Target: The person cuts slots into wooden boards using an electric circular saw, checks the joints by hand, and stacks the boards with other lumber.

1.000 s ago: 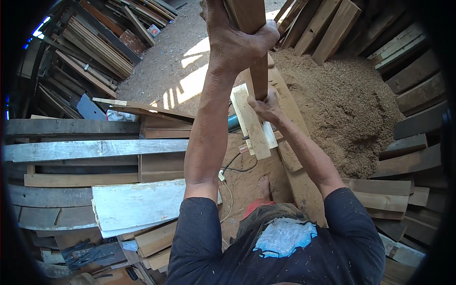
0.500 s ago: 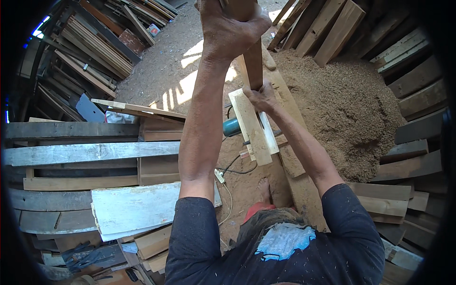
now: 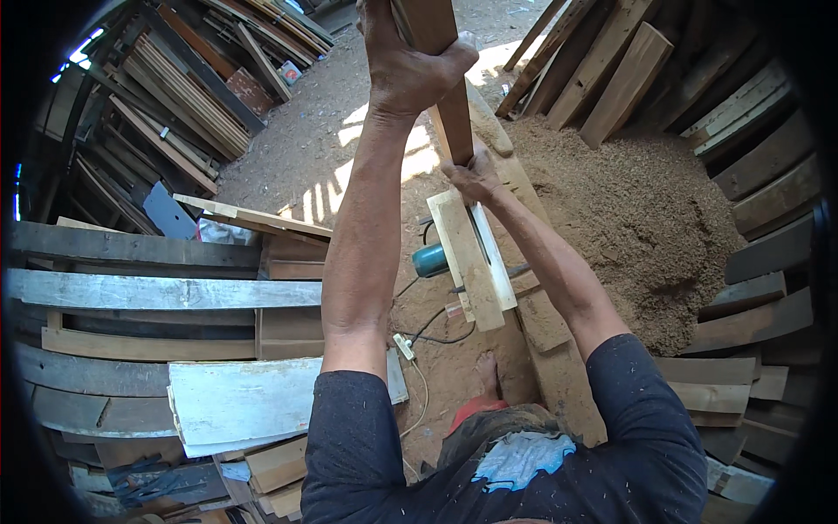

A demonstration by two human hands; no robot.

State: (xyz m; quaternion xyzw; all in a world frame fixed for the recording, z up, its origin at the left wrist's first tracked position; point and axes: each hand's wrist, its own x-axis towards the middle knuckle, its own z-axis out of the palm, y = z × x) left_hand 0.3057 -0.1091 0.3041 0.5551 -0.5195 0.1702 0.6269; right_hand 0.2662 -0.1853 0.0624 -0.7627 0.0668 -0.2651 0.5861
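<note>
Ahead of you, the dirt floor (image 3: 288, 144) is striped with sunlight (image 3: 419, 164); a sawdust heap (image 3: 628, 210) lies along its right edge, stacked boards (image 3: 140, 246) along its left.

The wooden beam (image 3: 455, 122) is brown and flat-faced. It runs through the left hand (image 3: 410, 74) to the right hand (image 3: 477, 179), apparently tilted. The view cuts off its upper end.
</note>
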